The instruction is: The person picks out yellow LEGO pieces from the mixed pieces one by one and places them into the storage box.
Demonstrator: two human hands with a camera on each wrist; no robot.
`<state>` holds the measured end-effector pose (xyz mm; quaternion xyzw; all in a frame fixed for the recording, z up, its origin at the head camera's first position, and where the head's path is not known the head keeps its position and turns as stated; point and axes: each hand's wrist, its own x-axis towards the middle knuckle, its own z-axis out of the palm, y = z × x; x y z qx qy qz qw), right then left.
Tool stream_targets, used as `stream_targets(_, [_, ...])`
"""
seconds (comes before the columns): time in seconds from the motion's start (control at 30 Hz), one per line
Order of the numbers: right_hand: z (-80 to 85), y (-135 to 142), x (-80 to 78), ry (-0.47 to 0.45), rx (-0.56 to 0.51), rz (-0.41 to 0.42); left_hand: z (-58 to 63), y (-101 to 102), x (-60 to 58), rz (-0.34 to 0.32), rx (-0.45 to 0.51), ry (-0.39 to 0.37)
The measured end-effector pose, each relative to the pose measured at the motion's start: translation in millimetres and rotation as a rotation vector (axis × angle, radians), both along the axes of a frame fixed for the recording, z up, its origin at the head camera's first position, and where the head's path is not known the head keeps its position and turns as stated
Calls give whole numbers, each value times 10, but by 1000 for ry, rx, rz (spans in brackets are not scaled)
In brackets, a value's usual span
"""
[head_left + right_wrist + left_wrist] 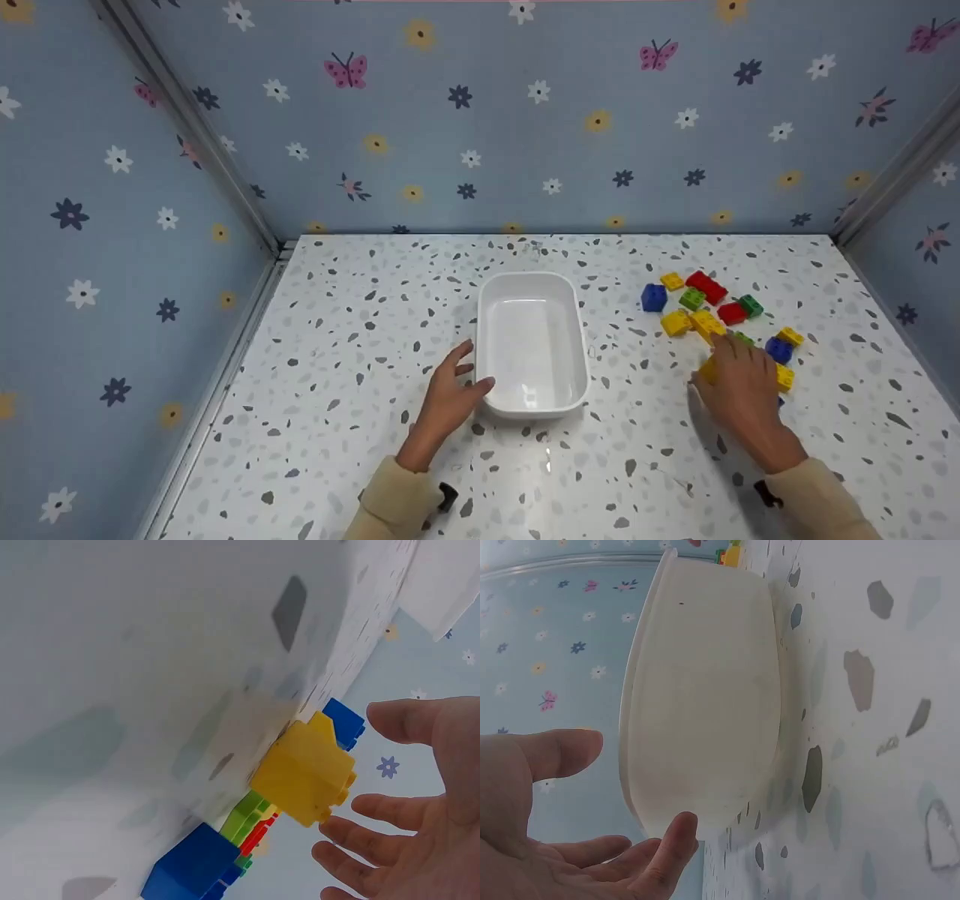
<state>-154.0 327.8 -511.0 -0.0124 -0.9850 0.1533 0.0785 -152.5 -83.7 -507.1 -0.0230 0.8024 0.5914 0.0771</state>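
A white plastic tub (583, 345) sits in the middle of the speckled tabletop. My left hand (448, 394) is at its left side, fingers relaxed and thumb near the rim; the left wrist view shows the tub's side wall (705, 690) beyond the fingertips. On the right, my right hand (741, 386) hovers over a scatter of toy building bricks. In the right wrist view its fingers are spread beside a yellow brick (304, 772), without closing round it. A large blue brick (191, 864) and a light green brick (244, 817) lie near that yellow one.
Farther back in the scatter are a blue brick (654, 298), a red brick (706, 286), a yellow brick (672, 281) and a dark green brick (750, 305). Flower-patterned panels (495, 120) enclose the table (337, 450) at the back and both sides.
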Motion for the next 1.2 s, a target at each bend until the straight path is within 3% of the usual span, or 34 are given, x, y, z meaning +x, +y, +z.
stream_targets(0.63, [-41,233,49,-34,17,-39,-11,61,17,11,-28,54])
stream_targets(1.2, [-57,296,86,-3,46,-17,-34,92,30,46,-33,10])
